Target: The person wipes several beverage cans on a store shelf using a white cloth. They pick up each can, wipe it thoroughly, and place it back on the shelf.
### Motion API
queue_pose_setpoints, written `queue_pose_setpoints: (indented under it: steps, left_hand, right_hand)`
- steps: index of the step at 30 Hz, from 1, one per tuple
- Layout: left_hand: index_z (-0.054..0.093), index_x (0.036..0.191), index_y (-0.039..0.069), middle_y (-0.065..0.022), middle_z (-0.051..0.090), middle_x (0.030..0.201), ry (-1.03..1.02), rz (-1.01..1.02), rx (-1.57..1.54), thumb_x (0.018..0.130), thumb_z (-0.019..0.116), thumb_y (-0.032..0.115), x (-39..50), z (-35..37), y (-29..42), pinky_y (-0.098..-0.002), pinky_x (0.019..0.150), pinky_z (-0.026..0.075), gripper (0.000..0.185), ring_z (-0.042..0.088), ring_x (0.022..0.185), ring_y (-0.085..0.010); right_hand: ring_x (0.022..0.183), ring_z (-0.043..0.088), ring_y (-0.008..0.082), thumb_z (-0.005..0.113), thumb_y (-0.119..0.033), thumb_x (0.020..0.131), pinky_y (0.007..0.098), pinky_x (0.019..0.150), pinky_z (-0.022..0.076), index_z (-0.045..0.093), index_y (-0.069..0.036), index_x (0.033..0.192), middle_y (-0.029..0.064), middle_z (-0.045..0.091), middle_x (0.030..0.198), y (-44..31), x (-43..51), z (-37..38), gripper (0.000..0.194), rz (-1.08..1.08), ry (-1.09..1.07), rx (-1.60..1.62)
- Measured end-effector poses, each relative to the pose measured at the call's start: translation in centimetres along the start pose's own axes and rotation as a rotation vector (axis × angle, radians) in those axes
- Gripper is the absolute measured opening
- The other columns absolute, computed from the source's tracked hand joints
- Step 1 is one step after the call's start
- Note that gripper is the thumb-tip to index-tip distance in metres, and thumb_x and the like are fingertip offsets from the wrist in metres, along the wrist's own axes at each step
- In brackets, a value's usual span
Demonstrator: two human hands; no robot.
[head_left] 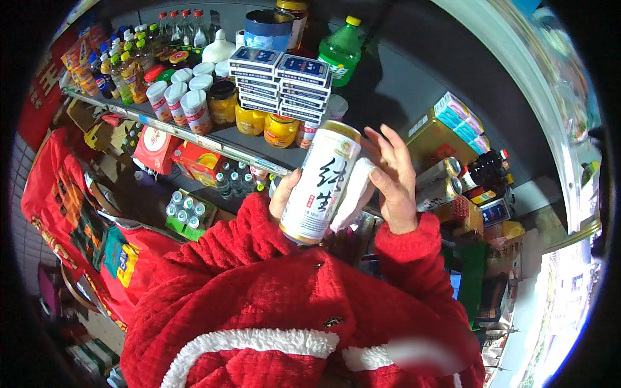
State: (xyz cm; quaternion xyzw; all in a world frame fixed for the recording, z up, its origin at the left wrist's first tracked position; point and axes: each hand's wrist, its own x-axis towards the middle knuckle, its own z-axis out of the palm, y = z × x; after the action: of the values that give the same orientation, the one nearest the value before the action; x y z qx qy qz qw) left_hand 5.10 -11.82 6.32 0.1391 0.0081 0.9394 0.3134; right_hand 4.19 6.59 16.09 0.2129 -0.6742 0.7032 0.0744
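Observation:
A tall white drinks can (pixel 320 186) with gold ends, bearing large black writing, leans to the right in front of my chest. My left hand (pixel 284 193) grips it from the left; the thumb shows at its side and the other fingers are hidden behind it. On the can's right, my right hand (pixel 395 179) holds a bunched white cloth (pixel 356 194) under its thumb, with the other fingers spread upward. The cloth is right beside the can; whether it touches cannot be told. Both arms wear red fleece sleeves.
Ahead, a dark shelf (pixel 218 138) carries stacked blue-and-white boxes (pixel 279 80), lidded tubs (pixel 196 111), fruit jars (pixel 281 130), bottles and a large green bottle (pixel 342 51). Two similar cans (pixel 439 179) lie at right beside a gold box (pixel 441 138). A red bag (pixel 97 228) stands at left.

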Motion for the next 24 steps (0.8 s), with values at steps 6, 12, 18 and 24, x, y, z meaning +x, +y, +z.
queue_pose_setpoints:
  steps: [6, 12, 18, 24]
  left_hand:
    - [0.046, 0.139, 0.001, -0.0238, 0.061, 0.125, 0.093, -0.105, -0.127, 0.091, 0.054, 0.051, -0.5, -0.2, -1.1, -0.0473, 0.091, 0.055, 0.07, 0.066, 0.104, -0.0374]
    - [0.041, 0.143, 0.003, -0.0237, 0.059, 0.128, -0.004, -0.087, -0.152, 0.092, 0.054, 0.045, -0.5, -1.1, -1.5, -0.048, 0.093, 0.053, 0.067, 0.064, 0.109, -0.0368]
    - [0.039, 0.145, 0.008, -0.0179, 0.055, 0.135, 0.03, -0.15, -0.235, 0.097, 0.047, 0.051, 0.0, 2.1, -1.6, -0.0477, 0.102, 0.047, 0.064, 0.059, 0.118, -0.0348]
    - [0.054, 0.131, 0.004, -0.0171, 0.065, 0.12, 0.162, -0.13, 0.202, 0.095, 0.058, 0.03, 0.2, -2.6, 0.2, -0.0488, 0.096, 0.052, 0.045, 0.065, 0.109, -0.0306]
  right_hand:
    - [0.125, 0.053, 0.0321, 0.076, -0.066, 0.068, 0.0441, 0.104, 0.0446, 0.018, -0.006, 0.153, 0.0261, 0.039, 0.146, -1.0, 1.8, -2.0, 0.118, 0.207, -0.154, 0.263]
    - [0.122, 0.056, 0.036, 0.073, -0.029, 0.077, 0.0454, 0.104, 0.0444, 0.02, -0.007, 0.153, 0.0255, 0.051, 0.135, 1.9, -0.5, 0.6, 0.095, 0.318, -0.318, 0.637]
    - [0.12, 0.057, 0.0374, 0.072, -0.031, 0.078, 0.0473, 0.098, 0.0501, 0.027, -0.006, 0.15, 0.0257, 0.057, 0.126, 0.9, -0.4, 1.5, 0.089, 0.256, -0.15, 0.605]
    - [0.108, 0.065, 0.0323, 0.074, -0.035, 0.075, 0.0424, 0.094, 0.0533, 0.04, -0.001, 0.142, 0.0247, 0.062, 0.119, 1.9, -0.4, 0.8, 0.083, 0.187, -0.015, 0.417]
